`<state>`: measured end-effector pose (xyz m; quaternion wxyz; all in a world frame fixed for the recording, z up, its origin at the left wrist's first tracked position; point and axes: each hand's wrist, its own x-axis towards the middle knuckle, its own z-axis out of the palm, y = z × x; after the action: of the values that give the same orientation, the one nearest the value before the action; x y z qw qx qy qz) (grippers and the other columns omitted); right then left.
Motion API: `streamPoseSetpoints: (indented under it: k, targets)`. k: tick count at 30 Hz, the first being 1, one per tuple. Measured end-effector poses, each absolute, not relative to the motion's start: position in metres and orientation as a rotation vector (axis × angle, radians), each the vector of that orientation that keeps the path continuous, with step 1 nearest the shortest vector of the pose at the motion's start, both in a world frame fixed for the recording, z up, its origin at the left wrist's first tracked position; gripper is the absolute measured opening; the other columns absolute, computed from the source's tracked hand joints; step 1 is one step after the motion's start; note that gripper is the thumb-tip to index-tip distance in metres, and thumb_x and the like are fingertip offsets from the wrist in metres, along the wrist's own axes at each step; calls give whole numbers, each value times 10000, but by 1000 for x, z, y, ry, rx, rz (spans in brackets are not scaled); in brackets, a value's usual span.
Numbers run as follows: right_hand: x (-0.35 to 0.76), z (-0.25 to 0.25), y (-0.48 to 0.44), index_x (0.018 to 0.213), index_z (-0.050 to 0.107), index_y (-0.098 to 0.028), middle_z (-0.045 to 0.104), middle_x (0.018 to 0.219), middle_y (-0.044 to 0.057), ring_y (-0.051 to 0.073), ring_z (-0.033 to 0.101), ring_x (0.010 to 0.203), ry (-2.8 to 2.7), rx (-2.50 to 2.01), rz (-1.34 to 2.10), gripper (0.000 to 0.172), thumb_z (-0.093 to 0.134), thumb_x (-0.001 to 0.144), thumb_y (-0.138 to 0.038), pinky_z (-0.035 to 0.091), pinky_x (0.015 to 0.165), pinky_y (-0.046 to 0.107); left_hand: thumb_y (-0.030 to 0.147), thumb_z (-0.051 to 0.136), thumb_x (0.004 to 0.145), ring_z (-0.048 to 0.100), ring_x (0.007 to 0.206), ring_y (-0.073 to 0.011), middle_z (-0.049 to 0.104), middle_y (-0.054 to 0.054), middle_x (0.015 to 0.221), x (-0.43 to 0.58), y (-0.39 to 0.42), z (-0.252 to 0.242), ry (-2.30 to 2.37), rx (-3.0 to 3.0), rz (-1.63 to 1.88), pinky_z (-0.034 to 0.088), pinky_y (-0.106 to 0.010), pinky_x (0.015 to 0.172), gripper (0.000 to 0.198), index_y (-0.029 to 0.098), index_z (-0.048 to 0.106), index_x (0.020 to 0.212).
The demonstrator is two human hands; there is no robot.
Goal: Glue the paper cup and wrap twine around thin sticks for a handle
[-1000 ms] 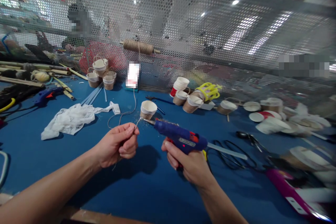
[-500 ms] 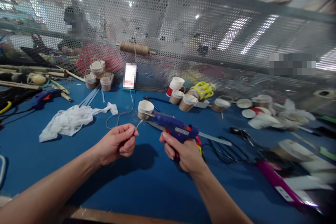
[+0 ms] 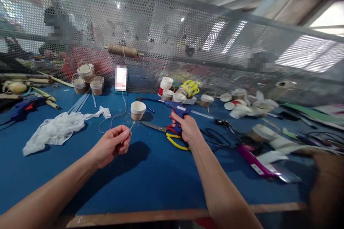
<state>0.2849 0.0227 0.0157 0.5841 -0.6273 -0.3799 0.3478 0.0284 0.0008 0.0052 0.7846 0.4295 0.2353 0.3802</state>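
My left hand (image 3: 114, 145) pinches a short piece of twine (image 3: 132, 125), its whitish tip pointing up and away. Just beyond that tip stands a small cup (image 3: 138, 111) with a white cloth rim and a brown lower wall. My right hand (image 3: 185, 125) is wrapped round the handle of a blue glue gun (image 3: 177, 107), nozzle toward the left and a clear glue stick (image 3: 202, 114) sticking out of its back. Beneath the gun lie scissors (image 3: 177, 141) with red and yellow handles, partly hidden by my right hand.
A crumpled white cloth (image 3: 57, 128) lies at left, near a second blue glue gun (image 3: 24, 109). Several small cups (image 3: 86, 71) stand at back left, others (image 3: 178, 97) at centre. A twine spool (image 3: 123, 50) hangs on the mesh. A magenta tool (image 3: 254, 161) lies at right.
The glue gun has moved away from the twine tip, to the right and farther back, uncovering the scissors. My left hand still pinches the twine. The view has turned to the right.
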Motion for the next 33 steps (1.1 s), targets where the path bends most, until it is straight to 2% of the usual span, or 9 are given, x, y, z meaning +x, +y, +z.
streamPoseSetpoints:
  k: [4, 7, 11, 18, 23, 26, 29, 31, 33]
  targets:
    - [293, 11, 41, 643, 562, -118, 530, 537, -26, 68, 486, 460, -959, -1673, 800, 155, 634, 730, -225, 429, 477, 213, 273, 560, 807, 331, 425, -29, 434, 47, 538, 28, -1, 5, 491, 948, 805, 209, -190, 442, 180, 145, 481, 709]
    - [299, 11, 59, 858, 590, -105, 613, 796, 25, 105, 581, 660, -1044, -1864, 757, 167, 535, 837, -261, 492, 605, 264, 279, 569, 801, 333, 429, -30, 436, 46, 535, 28, -2, 5, 483, 963, 808, 212, -192, 444, 185, 144, 484, 706]
    - [308, 9, 80, 1089, 535, -148, 563, 1086, 75, 183, 575, 914, -1097, -2127, 584, 283, 494, 862, -311, 489, 767, 370, 292, 581, 791, 335, 432, -32, 441, 46, 532, 28, -2, 5, 477, 971, 809, 215, -194, 445, 189, 147, 490, 711]
    - [310, -5, 86, 1037, 570, -116, 569, 1093, 115, 237, 546, 1012, -1191, -2388, 293, 296, 535, 831, -326, 441, 840, 427, 312, 619, 757, 335, 428, -35, 441, 52, 520, 29, -1, 7, 497, 977, 864, 220, -196, 446, 215, 152, 487, 702]
    - [298, 6, 71, 930, 628, -63, 501, 1167, 256, 401, 353, 1200, -1242, -2320, 69, 226, 584, 769, -215, 302, 923, 526, 296, 633, 744, 343, 434, -36, 451, 48, 523, 30, -2, 6, 493, 972, 882, 238, -193, 452, 198, 149, 506, 704]
    - [276, 21, 55, 916, 649, -103, 564, 1116, 202, 326, 442, 1138, -1422, -2113, 92, 208, 516, 812, -225, 344, 913, 435, 265, 644, 735, 377, 463, -41, 477, 38, 554, 32, -3, 5, 474, 954, 906, 273, -192, 471, 157, 147, 540, 736]
    - [241, 31, 30, 800, 688, -179, 676, 853, 65, 187, 603, 828, -1656, -1864, 308, 251, 479, 836, -314, 445, 743, 279, 236, 655, 724, 413, 501, -42, 510, 25, 604, 33, -4, 5, 438, 918, 946, 311, -186, 497, 132, 141, 572, 763]
    - [216, 31, 10, 796, 692, -183, 674, 724, 32, 139, 584, 647, -1817, -1511, 699, 310, 428, 856, -334, 440, 593, 244, 230, 667, 712, 427, 506, -42, 513, 29, 594, 35, -5, 4, 451, 893, 982, 329, -180, 505, 138, 135, 580, 759]
    - [195, 27, -9, 802, 681, -178, 658, 720, 22, 117, 543, 592, -1791, -1211, 919, 286, 453, 840, -347, 410, 546, 237, 229, 693, 683, 449, 504, -45, 521, 34, 572, 37, -6, 4, 496, 868, 1017, 347, -174, 510, 168, 133, 579, 761]
